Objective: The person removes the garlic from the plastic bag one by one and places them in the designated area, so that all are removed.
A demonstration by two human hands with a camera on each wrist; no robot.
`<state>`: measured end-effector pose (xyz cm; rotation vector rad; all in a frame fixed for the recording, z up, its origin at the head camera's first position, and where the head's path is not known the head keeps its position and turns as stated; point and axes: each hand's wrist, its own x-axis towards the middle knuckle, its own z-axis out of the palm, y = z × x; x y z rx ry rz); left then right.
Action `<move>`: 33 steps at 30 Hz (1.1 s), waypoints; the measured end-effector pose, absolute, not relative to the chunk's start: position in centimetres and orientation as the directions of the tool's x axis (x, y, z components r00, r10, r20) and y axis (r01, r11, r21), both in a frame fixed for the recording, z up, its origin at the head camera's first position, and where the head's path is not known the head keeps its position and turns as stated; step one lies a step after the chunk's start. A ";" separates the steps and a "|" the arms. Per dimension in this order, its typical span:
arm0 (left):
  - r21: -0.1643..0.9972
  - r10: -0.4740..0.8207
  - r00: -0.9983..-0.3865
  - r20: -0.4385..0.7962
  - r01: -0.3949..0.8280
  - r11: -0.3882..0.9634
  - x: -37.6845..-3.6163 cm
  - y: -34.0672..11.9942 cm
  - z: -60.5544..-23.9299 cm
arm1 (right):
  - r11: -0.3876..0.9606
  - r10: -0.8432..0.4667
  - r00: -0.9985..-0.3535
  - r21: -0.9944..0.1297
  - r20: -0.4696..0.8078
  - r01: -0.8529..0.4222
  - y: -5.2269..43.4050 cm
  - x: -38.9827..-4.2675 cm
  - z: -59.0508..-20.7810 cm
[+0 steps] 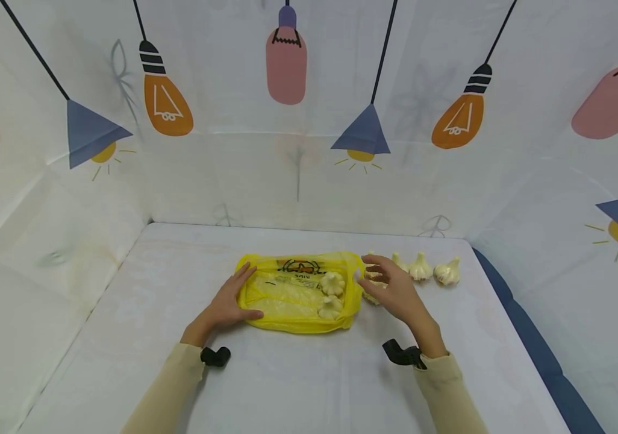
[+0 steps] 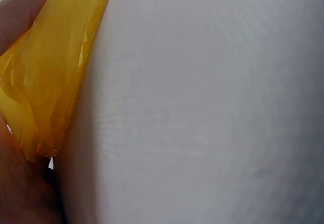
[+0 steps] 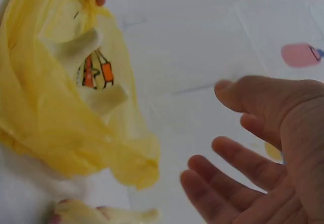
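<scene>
Head view: a yellow plastic bag (image 1: 298, 293) lies flat at the centre of the white tabletop (image 1: 141, 313), just below mid-frame. Two garlic bulbs (image 1: 332, 283) show through the film in the right part of the bag. The left hand (image 1: 229, 303) rests on the bag's left edge, fingers laid over the plastic and thumb stretched along its lower margin; the left wrist view shows the yellow film pressed against the hand at the far left of that frame. The right hand (image 1: 393, 289) hovers at the bag's right edge, fingers spread wide and relaxed, holding nothing; in the right wrist view its open palm fills the lower right while the bag (image 3: 66, 97) hangs crumpled at the left. To the right of this hand, a short row of loose garlic bulbs (image 1: 433, 269) sits on the tabletop, with one more bulb partly hidden beneath the fingers. A backdrop (image 1: 287, 120) printed with lamps and light bulbs fills the upper half of the frame.
</scene>
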<state>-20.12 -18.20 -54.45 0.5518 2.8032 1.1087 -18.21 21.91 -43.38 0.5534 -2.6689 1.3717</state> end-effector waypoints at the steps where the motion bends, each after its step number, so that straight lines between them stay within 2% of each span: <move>1: 0.674 0.356 -0.933 0.058 0.300 0.675 -20.1 -18.2 -54.5 | 0.530 -0.302 -0.928 -0.772 0.216 -0.352 21.6 -18.4 -43.1; 10: 0.676 0.357 -0.932 0.064 0.303 0.671 -20.2 -18.2 -54.7 | 0.589 -0.501 -0.865 -0.732 0.002 -0.343 18.9 -20.7 -41.3; 14: 0.678 0.358 -0.931 0.071 0.308 0.667 -20.2 -18.2 -54.6 | 0.608 -0.551 -0.830 -0.725 -0.091 -0.324 18.2 -21.9 -41.4; 25: 0.691 0.355 -0.932 0.074 0.305 0.655 -20.0 -18.2 -54.2 | 0.671 -0.605 -0.748 -0.681 -0.274 -0.293 17.5 -24.2 -42.4; 33: 0.683 0.364 -0.928 0.077 0.315 0.659 -20.1 -18.2 -54.3 | 0.710 -0.599 -0.728 -0.640 -0.332 -0.293 17.5 -24.8 -43.5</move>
